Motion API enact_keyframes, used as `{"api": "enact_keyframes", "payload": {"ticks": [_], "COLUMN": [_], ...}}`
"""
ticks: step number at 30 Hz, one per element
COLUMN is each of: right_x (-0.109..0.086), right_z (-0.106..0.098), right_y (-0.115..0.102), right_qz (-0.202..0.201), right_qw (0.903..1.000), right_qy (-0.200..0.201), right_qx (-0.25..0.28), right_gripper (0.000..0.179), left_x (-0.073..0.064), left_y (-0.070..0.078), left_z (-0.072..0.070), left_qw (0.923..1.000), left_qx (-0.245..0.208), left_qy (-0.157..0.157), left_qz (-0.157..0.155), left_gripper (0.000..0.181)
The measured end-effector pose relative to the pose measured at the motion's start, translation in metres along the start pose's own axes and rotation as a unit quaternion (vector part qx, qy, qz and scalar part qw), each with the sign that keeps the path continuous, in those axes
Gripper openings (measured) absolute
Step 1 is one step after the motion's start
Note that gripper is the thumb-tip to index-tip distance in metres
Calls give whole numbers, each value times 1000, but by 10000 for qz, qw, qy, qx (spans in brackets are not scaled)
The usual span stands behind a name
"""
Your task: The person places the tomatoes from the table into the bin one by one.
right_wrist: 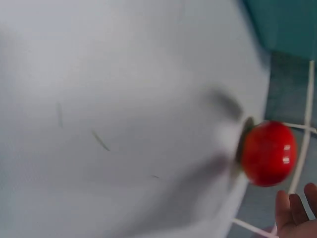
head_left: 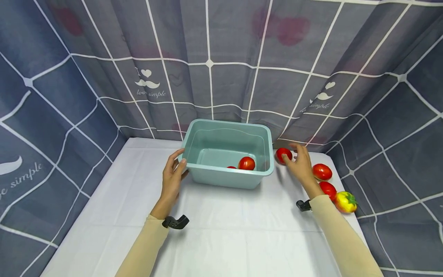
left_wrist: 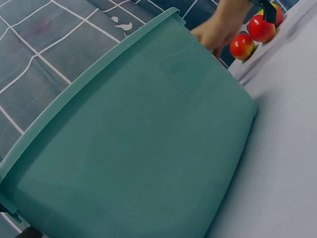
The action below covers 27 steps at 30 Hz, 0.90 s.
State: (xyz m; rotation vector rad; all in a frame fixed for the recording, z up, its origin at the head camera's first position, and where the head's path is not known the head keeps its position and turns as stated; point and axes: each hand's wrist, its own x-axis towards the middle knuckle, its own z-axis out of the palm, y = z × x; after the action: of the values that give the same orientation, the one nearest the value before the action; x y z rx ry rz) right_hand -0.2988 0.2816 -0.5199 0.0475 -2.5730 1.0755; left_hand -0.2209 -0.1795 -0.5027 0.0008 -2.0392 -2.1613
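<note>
A pale teal plastic bin [head_left: 225, 177] stands on the white table, its outer wall filling most of the left wrist view. My left hand [head_left: 172, 175] grips its left end, thumb and forefinger at the rim. Inside lie a red tomato [head_left: 247, 163] and part of another red piece, mostly hidden by the front wall. Beyond the bin's right end, another tomato [right_wrist: 270, 153] rests near the table's far edge. My right hand [head_left: 300, 163] reaches over it with fingers spread; in the right wrist view the fingertips [right_wrist: 283, 203] are apart from the tomato.
To the right of my right hand, two more red tomatoes [head_left: 322, 172] and a yellow-and-red fruit with a green leafy top [head_left: 345, 202] line the table's right edge. A grey-blue checked curtain [head_left: 232, 88] hangs behind and along both sides of the table [head_left: 242, 231].
</note>
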Motion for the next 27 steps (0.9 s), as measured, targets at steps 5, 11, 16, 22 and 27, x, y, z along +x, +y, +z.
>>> {"api": "enact_keyframes", "payload": {"ticks": [5, 11, 16, 22, 27], "right_x": [-1, 1, -1, -2, 0], "right_z": [14, 28, 35, 39, 40], "right_y": [18, 33, 40, 42, 39], "right_qz": [458, 654, 752, 888, 874], "right_qw": [9989, 9978, 9971, 9959, 9960], "right_qy": [-14, -3, 41, 1, 4], "right_qx": [-70, 58, 91, 151, 199], "right_gripper": [63, 67, 65, 64, 64], "left_x": [0, -1, -2, -4, -3], "left_y": [0, 1, 0, -1, 0], "left_z": [-1, 1, 2, 1, 0], "left_qw": [10000, 10000, 10000, 10000, 9999], "left_qx": [-45, -75, -42, 25, 68], "left_qy": [8, -1, -43, -8, 11], "left_qz": [24, 61, 15, 32, 84], "left_gripper": [44, 44, 44, 43, 43]}}
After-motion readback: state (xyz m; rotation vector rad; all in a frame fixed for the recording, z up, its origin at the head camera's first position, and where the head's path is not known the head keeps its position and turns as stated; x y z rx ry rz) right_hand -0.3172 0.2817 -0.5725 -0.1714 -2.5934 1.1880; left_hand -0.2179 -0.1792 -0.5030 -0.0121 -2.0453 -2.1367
